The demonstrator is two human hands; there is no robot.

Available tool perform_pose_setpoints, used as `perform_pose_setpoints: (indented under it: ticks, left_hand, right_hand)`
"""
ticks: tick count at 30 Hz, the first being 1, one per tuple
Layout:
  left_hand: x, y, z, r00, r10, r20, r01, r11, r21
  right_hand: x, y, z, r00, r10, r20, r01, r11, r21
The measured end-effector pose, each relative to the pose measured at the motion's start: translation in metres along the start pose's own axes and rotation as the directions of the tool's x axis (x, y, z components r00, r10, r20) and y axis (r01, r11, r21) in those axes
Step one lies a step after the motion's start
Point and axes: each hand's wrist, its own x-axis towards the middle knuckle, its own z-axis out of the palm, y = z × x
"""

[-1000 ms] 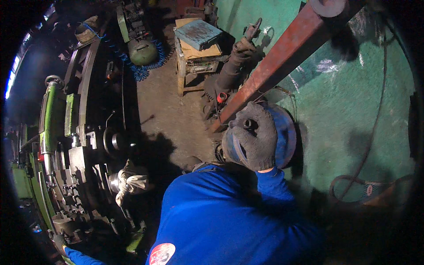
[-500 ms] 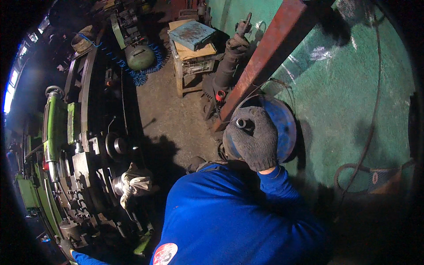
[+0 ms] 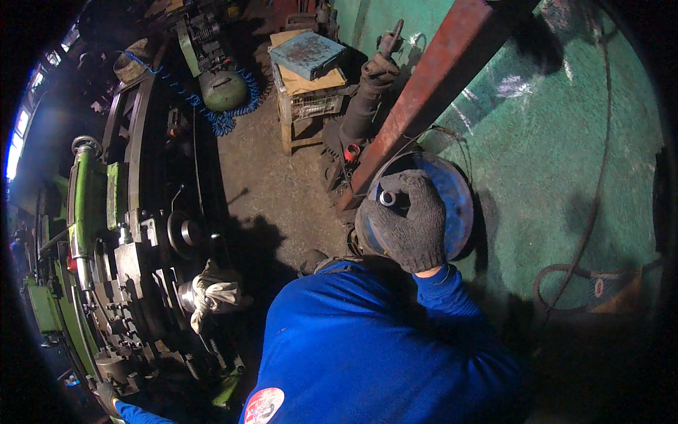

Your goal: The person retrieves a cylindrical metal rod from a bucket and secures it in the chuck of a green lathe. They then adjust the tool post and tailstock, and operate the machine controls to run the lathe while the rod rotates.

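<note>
The person's blue sleeve (image 3: 395, 353) fills the near edge of the view, and from it the right hand (image 3: 408, 220), in a dark knitted glove, is raised in front of a blue round disc (image 3: 455, 194) that leans at the foot of the green wall (image 3: 565, 162). The gloved fingers (image 3: 395, 191) are clenched around a small metal ring (image 3: 388, 198), pinching it near the thumb; the ring sits before the upper left part of the disc.

The left hand (image 3: 106, 397) shows only as a gloved bit at the lower left edge, by the base of the green lathe (image 3: 92, 233); whether it grips anything cannot be told. A whitish rag (image 3: 212, 297) hangs on the lathe's near end, beside the strip of dirt floor (image 3: 282, 198).

A rust-red steel beam (image 3: 438, 85) slants up from the floor just left of the disc to the top edge. Farther off stands a small wooden stand (image 3: 304, 106) carrying a blue-grey flat box (image 3: 307, 53). Left of it lies a green tank (image 3: 224, 88) with a coiled blue hose (image 3: 219, 124).
</note>
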Motion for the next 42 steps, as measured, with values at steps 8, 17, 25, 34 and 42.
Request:
perform_pose_setpoints:
  ticks: [8, 17, 25, 34, 42]
  left_hand:
    - [0.003, 0.006, -0.003, 1.0, -0.008, 0.028, 0.007, 1.0, 0.013]
    - [0.001, -0.005, -0.002, 0.998, -0.042, 0.045, 0.041, 0.999, 0.016]
    - [0.003, -0.012, -0.005, 0.997, -0.056, 0.06, 0.055, 0.998, 0.033]
    - [0.013, -0.02, -0.004, 0.995, -0.041, 0.095, 0.036, 0.998, 0.057]
    - [0.032, -0.006, 0.025, 0.907, 0.262, 0.331, -0.378, 0.853, 0.361]
  right_hand:
    - [0.003, 0.008, 0.005, 1.0, -0.025, 0.003, 0.025, 0.998, -0.055]
    - [0.009, 0.008, 0.022, 0.991, 0.123, 0.057, -0.126, 0.991, 0.046]
    - [0.016, 0.006, 0.034, 0.995, 0.07, 0.072, -0.074, 0.996, 0.044]
    - [0.017, 0.0, 0.038, 0.997, 0.059, 0.044, -0.058, 0.998, -0.014]
    - [0.021, -0.018, 0.034, 0.924, 0.35, 0.155, -0.366, 0.926, 0.094]
